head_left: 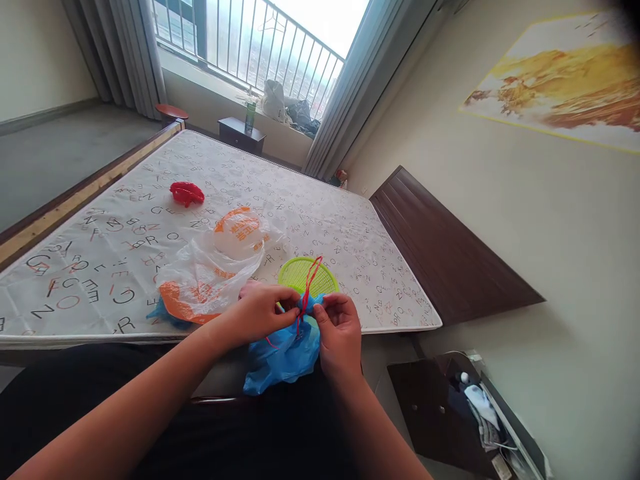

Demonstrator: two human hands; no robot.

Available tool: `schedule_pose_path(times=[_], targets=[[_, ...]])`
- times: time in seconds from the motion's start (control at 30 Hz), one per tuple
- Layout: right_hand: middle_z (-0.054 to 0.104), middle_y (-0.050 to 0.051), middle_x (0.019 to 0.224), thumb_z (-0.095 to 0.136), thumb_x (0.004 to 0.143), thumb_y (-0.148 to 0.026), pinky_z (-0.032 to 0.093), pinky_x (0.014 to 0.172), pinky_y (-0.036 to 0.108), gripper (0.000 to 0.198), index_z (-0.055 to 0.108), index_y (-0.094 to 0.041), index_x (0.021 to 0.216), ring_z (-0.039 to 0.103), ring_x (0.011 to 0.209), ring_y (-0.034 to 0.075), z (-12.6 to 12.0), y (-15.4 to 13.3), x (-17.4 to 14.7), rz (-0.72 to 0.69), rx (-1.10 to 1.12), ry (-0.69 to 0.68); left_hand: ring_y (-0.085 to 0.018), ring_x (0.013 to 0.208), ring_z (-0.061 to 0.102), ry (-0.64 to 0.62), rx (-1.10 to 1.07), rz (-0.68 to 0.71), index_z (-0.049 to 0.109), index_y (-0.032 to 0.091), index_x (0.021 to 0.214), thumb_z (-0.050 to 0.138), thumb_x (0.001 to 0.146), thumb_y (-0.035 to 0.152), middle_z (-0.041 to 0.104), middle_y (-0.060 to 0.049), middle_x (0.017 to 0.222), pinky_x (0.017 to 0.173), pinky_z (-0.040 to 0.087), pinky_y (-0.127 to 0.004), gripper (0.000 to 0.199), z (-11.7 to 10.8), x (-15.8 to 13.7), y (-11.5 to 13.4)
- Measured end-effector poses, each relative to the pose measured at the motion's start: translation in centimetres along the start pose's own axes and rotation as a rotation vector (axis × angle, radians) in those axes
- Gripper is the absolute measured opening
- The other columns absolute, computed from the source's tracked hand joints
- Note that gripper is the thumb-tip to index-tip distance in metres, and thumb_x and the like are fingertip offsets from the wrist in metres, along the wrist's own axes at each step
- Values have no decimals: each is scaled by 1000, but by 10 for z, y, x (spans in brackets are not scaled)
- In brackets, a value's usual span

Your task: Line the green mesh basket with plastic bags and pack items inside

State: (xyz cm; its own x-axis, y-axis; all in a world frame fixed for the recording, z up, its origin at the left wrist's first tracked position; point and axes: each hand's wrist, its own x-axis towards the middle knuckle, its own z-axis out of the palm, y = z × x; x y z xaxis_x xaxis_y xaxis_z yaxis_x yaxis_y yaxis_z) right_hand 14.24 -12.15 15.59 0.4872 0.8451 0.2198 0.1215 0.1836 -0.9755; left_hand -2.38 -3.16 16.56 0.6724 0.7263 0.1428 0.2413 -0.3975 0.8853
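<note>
A blue plastic bag (285, 360) hangs over my lap, its gathered top pinched between both hands. My left hand (270, 307) is closed on the bag's neck from the left. From the other side my right hand (339, 330) grips the same bunched plastic with thumb and fingers. A red string (313, 272) lies around or against the neck, with a loop standing up above my fingers; whether it is knotted I cannot tell. Right behind the hands, a yellow-green mesh basket (295, 270) rests on the mattress, partly hidden by them.
White-and-orange plastic bags (205, 267) lie on the letter-print mattress (125, 247), left of the basket. Farther back is a red bundle (187, 193). A dark headboard (450, 247) stands at right, with a nightstand (415, 400) holding clutter below it.
</note>
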Motion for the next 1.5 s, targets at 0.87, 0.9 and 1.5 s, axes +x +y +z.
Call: schedule_pose_path(times=[0.87,0.9,1.5], targets=[[69,2,85,61,95,-35,51,71,30,16,68,-22,90,64,78,18,-7,-15,3,-32,-392,-155,-14,66,58,94,-85,-100,68,18,83,62,89,38,66,0,70,59,44,-25,23,1,5,-4],[69,2,86,61,96,-37,51,72,30,18,68,-22,91,64,78,18,-7,-15,2,-25,-364,-150,-15,66,58,86,-92,-115,67,18,82,60,90,38,66,0,70,60,45,-26,23,1,6,-6],[71,3,85,63,98,-40,54,75,33,19,69,-23,93,67,79,19,-6,-18,2,-63,-228,-201,-17,96,72,299,110,499,77,23,110,63,100,24,76,-7,104,86,57,-30,17,12,2,-22]])
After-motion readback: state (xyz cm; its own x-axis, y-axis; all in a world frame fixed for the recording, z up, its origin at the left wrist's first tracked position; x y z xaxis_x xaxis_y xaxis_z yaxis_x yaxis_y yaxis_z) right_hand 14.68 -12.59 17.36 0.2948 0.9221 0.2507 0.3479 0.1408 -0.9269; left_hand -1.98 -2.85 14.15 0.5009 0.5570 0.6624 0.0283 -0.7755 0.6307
